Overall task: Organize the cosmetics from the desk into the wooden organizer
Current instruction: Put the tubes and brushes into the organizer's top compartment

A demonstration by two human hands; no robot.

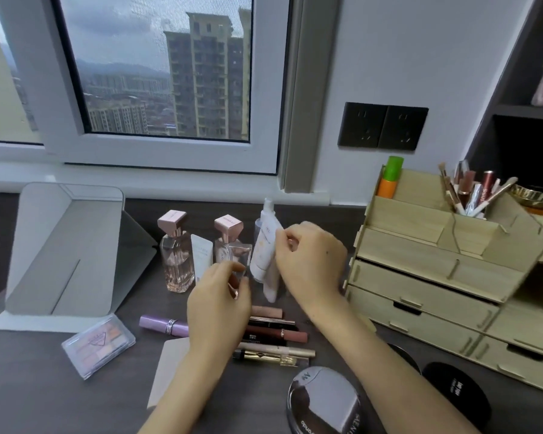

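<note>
On the dark desk (pixel 29 371), cosmetics wait to be sorted. At the left of the frame stand a folding mirror (pixel 63 252) and a clear eyeshadow palette (pixel 98 345); a purple tube (pixel 163 325) lies nearer the middle, below a pink-capped perfume bottle (pixel 176 255).

At centre, the left hand (pixel 220 302) curls round a small clear item (pixel 234 256) with a pinkish metal part; we cannot tell what it is. Just right of it, the right hand (pixel 308 255) pinches a white bottle (pixel 265 245) by its side, lifted above a row of lipsticks and pencils (pixel 276 336).

The wooden organizer (pixel 436 261) stands at the right of the frame, its drawers closed, with brushes (pixel 470 192) and a green-capped bottle (pixel 391 177) already in its top compartments.

We judge the task partly done and a pick-up in hand. Next, the white bottle must travel right and go upright into an open top compartment, likely the tall one beside the green-capped bottle.
</note>
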